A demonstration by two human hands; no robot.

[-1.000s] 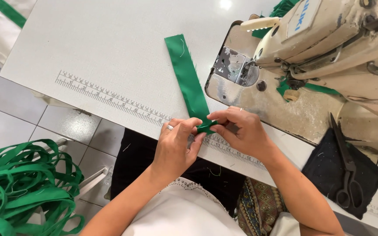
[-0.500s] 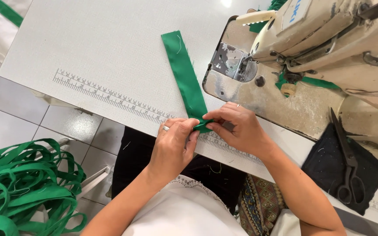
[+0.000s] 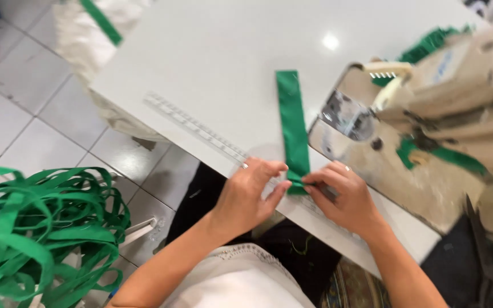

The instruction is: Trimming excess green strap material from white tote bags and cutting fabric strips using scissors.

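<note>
While pinched shut: both grips [image 3: 295, 185] on green strap [image 3: 292, 125].

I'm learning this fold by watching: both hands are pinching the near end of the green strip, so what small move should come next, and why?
Probably press the fold flat against the white table. Both the left hand and the right hand pinch the near end of the green strip, which looks turned over there, while the rest lies flat, pointing away beside the sewing machine.

A white table [image 3: 212, 63] carries a flat green fabric strip [image 3: 292, 125], a ruler [image 3: 195, 126] along its near edge and a beige sewing machine [image 3: 457, 114] at the right.
</note>
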